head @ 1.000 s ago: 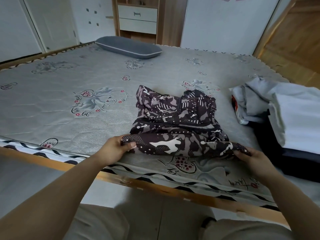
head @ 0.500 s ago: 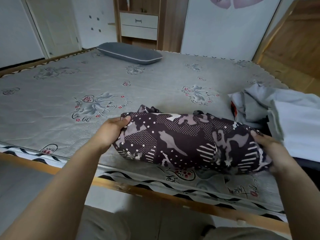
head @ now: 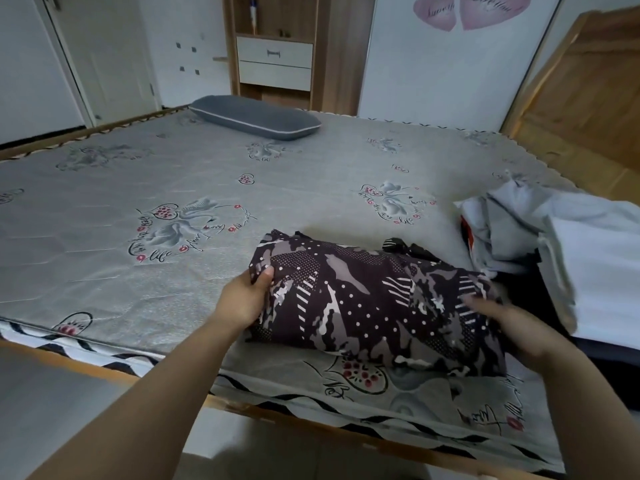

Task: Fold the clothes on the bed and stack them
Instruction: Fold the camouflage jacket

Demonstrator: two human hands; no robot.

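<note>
The folded dark patterned garment (head: 377, 303) lies near the bed's (head: 138, 271) front edge, at lower centre of the frame. The left hand (head: 244, 299) pinches its left end; the right hand (head: 509, 323) grips its right end. At right lies a pile of clothes (head: 561, 251); a grey pillow (head: 254, 116) is at upper centre.

The mattress (head: 104, 216) bears script printed around its heart-and-swan motifs, and in the motif at nine o'clock of the folded garment (head: 374, 303) the word "life" reads clearly, the rest of its lettering too looped to make out. On the wall at one o'clock, two pink hearts (head: 464, 8) carry cursive writing that seems to begin "Love", but it is too faint to read with certainty
</note>
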